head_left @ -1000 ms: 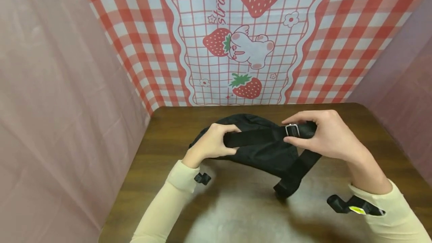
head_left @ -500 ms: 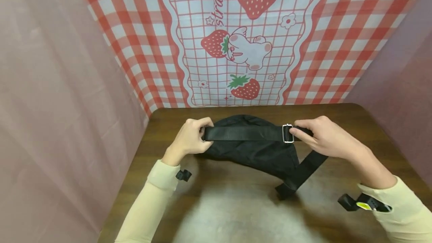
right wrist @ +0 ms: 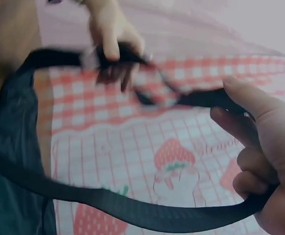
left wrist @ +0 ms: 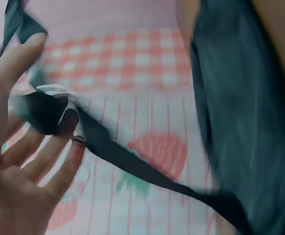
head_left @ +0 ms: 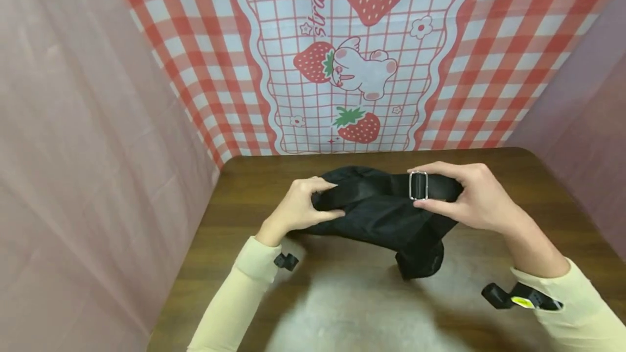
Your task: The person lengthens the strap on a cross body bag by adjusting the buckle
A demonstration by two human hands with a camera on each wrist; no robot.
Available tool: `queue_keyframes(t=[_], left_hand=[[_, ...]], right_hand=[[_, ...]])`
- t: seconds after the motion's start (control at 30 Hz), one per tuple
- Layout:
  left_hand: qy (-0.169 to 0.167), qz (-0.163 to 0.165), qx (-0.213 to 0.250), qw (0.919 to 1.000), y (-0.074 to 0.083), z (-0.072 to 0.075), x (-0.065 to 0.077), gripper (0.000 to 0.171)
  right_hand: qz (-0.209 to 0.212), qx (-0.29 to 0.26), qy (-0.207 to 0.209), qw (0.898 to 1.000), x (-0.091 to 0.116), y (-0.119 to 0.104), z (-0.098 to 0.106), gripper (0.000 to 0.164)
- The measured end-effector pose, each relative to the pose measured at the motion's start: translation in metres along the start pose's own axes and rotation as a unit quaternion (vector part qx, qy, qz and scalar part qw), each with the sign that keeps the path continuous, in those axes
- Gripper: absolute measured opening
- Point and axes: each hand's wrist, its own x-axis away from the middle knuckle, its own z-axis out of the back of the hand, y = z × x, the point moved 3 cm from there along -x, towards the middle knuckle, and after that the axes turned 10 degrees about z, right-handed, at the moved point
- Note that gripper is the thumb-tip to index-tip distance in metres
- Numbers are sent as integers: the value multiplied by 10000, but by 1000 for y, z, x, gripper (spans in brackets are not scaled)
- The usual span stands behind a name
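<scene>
A black fabric bag (head_left: pixel 376 221) with a flat black strap (head_left: pixel 352 192) lies near the table's middle in the head view. My left hand (head_left: pixel 300 208) holds the strap's left part between thumb and fingers. On the right, my right hand (head_left: pixel 481 197) grips the strap just beside its silver slide buckle (head_left: pixel 418 185). The right wrist view shows the right hand (right wrist: pixel 270 137) with curled fingers on a loop of strap, and the left hand (right wrist: pixel 115 36) gripping another stretch. Motion blurs both wrist views.
The brown wooden table (head_left: pixel 235 205) carries the bag. Behind it hangs a red-and-white checked strawberry cloth (head_left: pixel 352 58). Pink curtains (head_left: pixel 88 151) stand at the left and right. A small black camera (head_left: pixel 286 261) sits on the left wrist, another (head_left: pixel 518 296) on the right.
My left hand drew left, pulling the strap straight, then came back right, and the strap now sags. The right thumb has shifted off the buckle's face to its lower edge.
</scene>
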Motion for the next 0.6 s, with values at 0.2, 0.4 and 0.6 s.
queue_keyframes(t=[0.2, 0.4, 0.6], left_hand=[[866, -624, 1572, 9818, 46, -31, -19, 62], [984, -629, 2726, 9550, 76, -31, -34, 52], [872, -492, 3458, 9329, 78, -28, -31, 48]], right_hand=[[-297, -1202, 599, 9905, -14, -9, -5, 71], [-592, -2001, 771, 9749, -17, -14, -9, 65], [-453, -2408, 942, 9649, -15, -19, -15, 61]])
